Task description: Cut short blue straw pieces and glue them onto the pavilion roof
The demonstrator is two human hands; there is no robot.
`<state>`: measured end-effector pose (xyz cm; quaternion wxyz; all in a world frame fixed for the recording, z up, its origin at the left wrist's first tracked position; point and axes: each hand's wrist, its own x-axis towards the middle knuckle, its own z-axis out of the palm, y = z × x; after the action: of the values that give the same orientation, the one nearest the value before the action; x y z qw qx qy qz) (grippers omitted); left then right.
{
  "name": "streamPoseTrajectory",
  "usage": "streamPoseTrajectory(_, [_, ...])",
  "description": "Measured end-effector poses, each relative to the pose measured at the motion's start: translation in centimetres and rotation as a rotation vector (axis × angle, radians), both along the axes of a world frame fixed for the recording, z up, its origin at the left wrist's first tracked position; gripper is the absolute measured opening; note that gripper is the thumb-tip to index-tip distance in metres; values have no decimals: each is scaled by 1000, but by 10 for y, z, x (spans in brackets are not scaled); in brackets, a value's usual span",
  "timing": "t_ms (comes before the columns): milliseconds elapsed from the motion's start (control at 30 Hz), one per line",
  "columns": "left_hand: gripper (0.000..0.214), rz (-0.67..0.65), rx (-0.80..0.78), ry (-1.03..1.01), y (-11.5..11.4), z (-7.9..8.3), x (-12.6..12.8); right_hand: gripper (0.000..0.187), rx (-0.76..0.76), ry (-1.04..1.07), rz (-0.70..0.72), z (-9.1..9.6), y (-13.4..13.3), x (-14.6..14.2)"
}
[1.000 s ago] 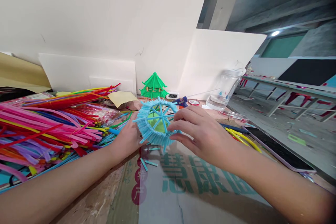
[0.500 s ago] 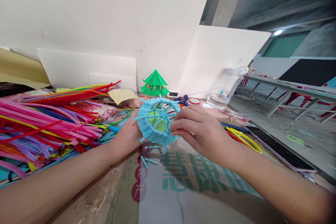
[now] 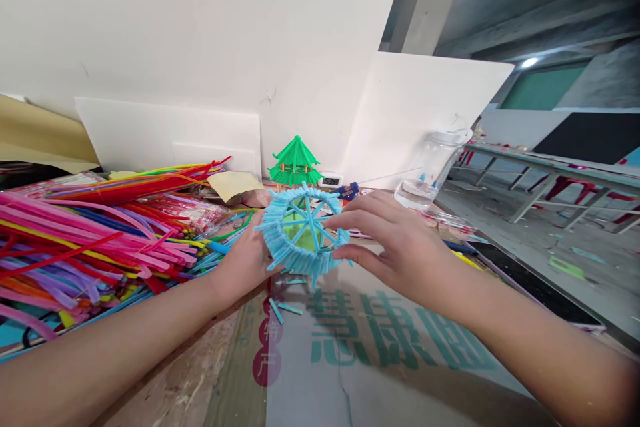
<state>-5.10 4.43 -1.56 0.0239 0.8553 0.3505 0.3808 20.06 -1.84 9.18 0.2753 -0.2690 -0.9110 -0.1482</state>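
A blue pipe-cleaner wheel (image 3: 293,255) with spokes and a fringed rim is held up over the cardboard, tilted toward me. My left hand (image 3: 249,255) grips it from the left and behind; those fingertips are hidden by the wheel. At the right rim, my right hand (image 3: 395,240) has its thumb and fingers apart, with the fingertips close to the fringe. Whether they touch it I cannot tell. Short blue cut pieces (image 3: 277,310) lie on the cardboard (image 3: 370,353) below. A green pipe-cleaner tree-like piece (image 3: 296,161) stands behind the wheel.
A heap of coloured pipe cleaners (image 3: 95,240) covers the left side. At the back stand a small digital clock (image 3: 331,181) and a clear plastic jug (image 3: 425,173) before white boards (image 3: 200,33). A phone (image 3: 533,283) lies at right, near yellow-handled scissors (image 3: 467,260).
My right hand has opened its pinch on the wheel's lower right and drawn slightly right, its thumb and fingers now apart. My left hand and the wheel stay nearly still.
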Motion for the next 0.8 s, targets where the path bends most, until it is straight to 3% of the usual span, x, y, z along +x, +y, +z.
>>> streamPoseTrajectory(133, [35,-19,1,-3,1,1,-1,12,-7,40,27,3,1,2])
streamPoseTrajectory(400, [42,-78,-110,-151,7,0,1,13,27,33,43,4,-1,2])
streamPoseTrajectory(633, [55,-13,-129,-167,12,-7,1,10,30,72,45,6,0,-1])
streamPoseTrajectory(800, [59,31,-137,-128,13,-8,0,18,65,154,135,5,-23,12])
